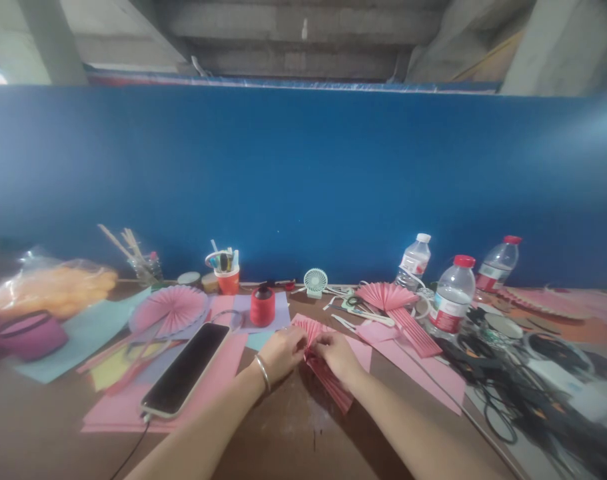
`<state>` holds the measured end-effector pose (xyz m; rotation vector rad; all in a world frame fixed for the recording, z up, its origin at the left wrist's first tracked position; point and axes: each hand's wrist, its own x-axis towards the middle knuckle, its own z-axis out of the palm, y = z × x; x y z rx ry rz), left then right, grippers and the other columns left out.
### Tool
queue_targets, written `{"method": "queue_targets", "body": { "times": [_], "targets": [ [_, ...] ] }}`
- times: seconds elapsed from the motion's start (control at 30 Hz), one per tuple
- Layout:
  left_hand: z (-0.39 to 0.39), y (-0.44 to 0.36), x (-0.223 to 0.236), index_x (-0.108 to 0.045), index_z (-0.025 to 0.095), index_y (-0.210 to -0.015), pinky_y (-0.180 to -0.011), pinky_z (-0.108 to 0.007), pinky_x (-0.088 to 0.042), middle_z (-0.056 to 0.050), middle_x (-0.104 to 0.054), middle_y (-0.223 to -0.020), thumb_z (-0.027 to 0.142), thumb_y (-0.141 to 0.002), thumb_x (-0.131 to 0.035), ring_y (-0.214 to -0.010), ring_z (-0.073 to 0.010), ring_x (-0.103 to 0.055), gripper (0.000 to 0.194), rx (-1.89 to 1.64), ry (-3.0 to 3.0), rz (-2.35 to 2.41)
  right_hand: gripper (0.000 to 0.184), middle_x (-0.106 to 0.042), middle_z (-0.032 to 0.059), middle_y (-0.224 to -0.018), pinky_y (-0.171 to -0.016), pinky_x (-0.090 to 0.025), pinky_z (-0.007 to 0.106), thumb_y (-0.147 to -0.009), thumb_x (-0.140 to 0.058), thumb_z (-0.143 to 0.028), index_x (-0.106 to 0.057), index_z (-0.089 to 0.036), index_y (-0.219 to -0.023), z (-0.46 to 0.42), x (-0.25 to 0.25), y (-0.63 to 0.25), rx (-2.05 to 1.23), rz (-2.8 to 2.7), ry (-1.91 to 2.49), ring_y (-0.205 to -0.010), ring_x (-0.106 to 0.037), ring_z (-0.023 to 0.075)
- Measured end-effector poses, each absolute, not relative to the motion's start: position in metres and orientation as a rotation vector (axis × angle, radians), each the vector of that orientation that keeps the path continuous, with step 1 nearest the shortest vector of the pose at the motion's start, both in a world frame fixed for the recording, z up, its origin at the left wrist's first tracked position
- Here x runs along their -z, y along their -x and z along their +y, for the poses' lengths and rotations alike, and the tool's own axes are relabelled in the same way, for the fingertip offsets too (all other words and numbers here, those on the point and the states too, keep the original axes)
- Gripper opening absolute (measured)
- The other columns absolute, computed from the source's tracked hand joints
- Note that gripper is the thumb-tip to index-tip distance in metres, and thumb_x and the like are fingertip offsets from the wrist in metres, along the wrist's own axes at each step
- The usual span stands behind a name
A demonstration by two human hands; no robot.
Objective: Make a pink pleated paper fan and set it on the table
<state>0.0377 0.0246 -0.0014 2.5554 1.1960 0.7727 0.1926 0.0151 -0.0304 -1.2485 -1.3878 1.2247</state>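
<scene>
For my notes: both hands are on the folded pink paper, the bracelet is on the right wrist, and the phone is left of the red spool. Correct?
Not quite: the head view shows the bracelet on the left wrist, not right. Left hand and right hand are on the folded pink paper, and the phone is left of the red spool.

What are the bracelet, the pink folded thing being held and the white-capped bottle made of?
Bracelet: probably metal, smooth and shiny, from its silvery gleam. Pink folded thing: most likely paper, fairly matte, from its sharp, thin pleats. White-capped bottle: looks like clear, glossy plastic because it's see-through, though I can't be sure.
</scene>
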Motion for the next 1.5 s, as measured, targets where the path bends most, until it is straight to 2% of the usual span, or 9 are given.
{"method": "queue_targets", "body": {
  "times": [0.27,0.6,0.83,1.0,1.23,1.4,1.5],
  "targets": [
    [0.0245,-0.0384,0.005,-0.046,0.018,-0.066,-0.054,-0.02,-0.032,0.003,-0.048,-0.062,0.007,-0.065,-0.045,-0.056,-0.0103,-0.041,0.011,-0.838,-2.505,1.194,0.01,-0.05,-0.0044,-0.046,-0.044,-0.033,0.019,-0.061,-0.041,-0.015,-0.048,-0.017,-0.054,0.0108,0.0213,-0.1915,-1.214,-1.323,1.22,-0.043,-0.046,0.009],
    [0.0223,-0.0402,0.0019,-0.047,0.017,-0.064,-0.053,-0.02,-0.031,0.002,-0.048,-0.061,0.008,-0.064,-0.047,-0.057,-0.0104,-0.043,0.009,-0.868,-2.482,1.15,0.017,-0.051,-0.0018,-0.044,-0.041,-0.028,0.02,-0.061,-0.047,-0.018,-0.06,-0.012,-0.051,0.0138,0.0294,-0.1936,-1.303,-1.342,1.222,-0.041,-0.044,0.0081],
    [0.0225,-0.0396,0.0036,-0.048,0.017,-0.064,-0.053,-0.019,-0.033,0.002,-0.05,-0.062,0.008,-0.064,-0.048,-0.057,-0.0102,-0.045,0.01,-0.871,-2.461,1.123,0.011,-0.053,-0.0019,-0.043,-0.039,-0.026,0.02,-0.058,-0.049,-0.016,-0.058,-0.013,-0.052,0.0151,0.0291,-0.1929,-1.334,-1.301,1.239,-0.039,-0.043,0.0078],
    [0.0233,-0.0386,0.0053,-0.049,0.018,-0.066,-0.053,-0.019,-0.034,0.002,-0.052,-0.063,0.009,-0.066,-0.048,-0.058,-0.0099,-0.045,0.009,-0.883,-2.437,1.119,0.014,-0.05,-0.0026,-0.042,-0.037,-0.023,0.019,-0.061,-0.044,-0.018,-0.05,-0.015,-0.049,0.0148,0.0263,-0.1925,-1.33,-1.253,1.231,-0.036,-0.04,0.007],
    [0.0244,-0.037,0.0067,-0.05,0.017,-0.068,-0.053,-0.018,-0.035,0.003,-0.053,-0.063,0.009,-0.067,-0.048,-0.057,-0.0091,-0.046,0.009,-0.896,-2.4,1.125,0.02,-0.055,0.0003,-0.049,-0.041,-0.034,0.021,-0.068,-0.037,-0.026,-0.051,-0.015,-0.059,0.0132,0.024,-0.1935,-1.38,-1.237,1.183,-0.041,-0.049,0.0105],
    [0.0242,-0.0372,0.006,-0.05,0.017,-0.066,-0.053,-0.019,-0.035,0.003,-0.053,-0.063,0.009,-0.066,-0.048,-0.057,-0.0097,-0.046,0.008,-0.896,-2.381,1.141,0.016,-0.056,0.0009,-0.05,-0.047,-0.036,0.02,-0.065,-0.046,-0.025,-0.053,-0.014,-0.056,0.0132,0.0242,-0.1947,-1.338,-1.327,1.196,-0.047,-0.052,0.0103],
    [0.0236,-0.0371,0.0042,-0.051,0.017,-0.067,-0.053,-0.019,-0.035,0.002,-0.053,-0.063,0.009,-0.065,-0.048,-0.058,-0.0099,-0.046,0.009,-0.894,-2.37,1.139,0.014,-0.06,0.002,-0.055,-0.048,-0.038,0.021,-0.065,-0.048,-0.024,-0.056,-0.013,-0.06,0.0125,0.0267,-0.1939,-1.299,-1.392,1.243,-0.049,-0.053,0.011]
  ]
}}
